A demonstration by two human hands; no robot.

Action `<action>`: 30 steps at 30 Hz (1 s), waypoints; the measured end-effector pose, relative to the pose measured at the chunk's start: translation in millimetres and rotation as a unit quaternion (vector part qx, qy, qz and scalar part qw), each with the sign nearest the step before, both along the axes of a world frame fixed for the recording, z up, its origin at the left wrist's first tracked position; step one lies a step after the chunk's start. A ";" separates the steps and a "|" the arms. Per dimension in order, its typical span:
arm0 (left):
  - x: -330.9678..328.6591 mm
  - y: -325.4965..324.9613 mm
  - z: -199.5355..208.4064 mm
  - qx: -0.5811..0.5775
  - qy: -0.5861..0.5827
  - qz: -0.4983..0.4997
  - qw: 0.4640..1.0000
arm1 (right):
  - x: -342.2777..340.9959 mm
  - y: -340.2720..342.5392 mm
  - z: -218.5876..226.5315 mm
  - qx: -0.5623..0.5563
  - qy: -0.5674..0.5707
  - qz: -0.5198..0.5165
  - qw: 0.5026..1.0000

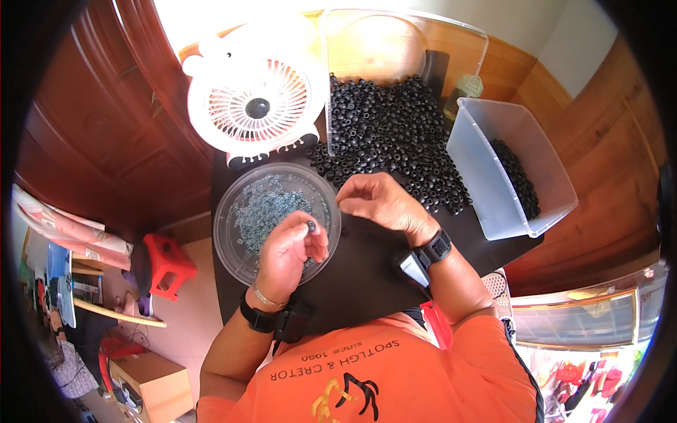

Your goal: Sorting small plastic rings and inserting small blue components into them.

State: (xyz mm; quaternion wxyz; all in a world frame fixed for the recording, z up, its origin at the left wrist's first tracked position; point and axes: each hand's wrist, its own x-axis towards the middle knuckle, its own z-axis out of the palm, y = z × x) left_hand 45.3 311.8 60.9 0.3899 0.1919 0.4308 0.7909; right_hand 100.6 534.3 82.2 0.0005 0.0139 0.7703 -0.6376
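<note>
My left hand (283, 255) is raised over the round clear tub, its fingers curled and closed on a small black bead-like part (311, 226). Small bluish pieces (264, 208) cover much of the bottom of the tub (223, 243). At the tub's right rim is my right hand (381, 201), thumb and forefinger pinched together. Whatever may be between those fingertips is too small to make out. Just beyond my right hand spreads a big heap of black ring-shaped parts (384, 134), lying partly on the dark table (352, 282) and partly within a clear plastic container (326, 63).
A white animal-shaped fan (257, 108) stands behind the tub. On the right, a translucent bin (483, 180) holds more black parts (515, 176). A small bottle (462, 92) is behind it. A red stool (169, 266), a cardboard box (159, 384) and another person's sleeve (74, 366) are at the left.
</note>
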 end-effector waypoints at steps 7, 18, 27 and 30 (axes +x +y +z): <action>-3.6 -1.6 -3.7 0.032 -0.005 -0.024 0.999 | 1.3 -34.9 -0.7 -0.160 0.031 0.075 0.984; -3.9 0.2 -4.4 0.058 -0.011 -0.022 0.998 | 3.8 -43.0 -5.4 -0.162 0.087 0.041 0.982; -6.2 -0.3 -8.8 0.051 -0.013 -0.008 0.999 | 2.3 -36.6 -4.0 -0.203 0.085 0.105 0.970; -6.9 0.1 -9.3 0.048 -0.008 -0.021 0.999 | 0.6 -35.7 -9.7 -0.230 0.061 0.106 0.965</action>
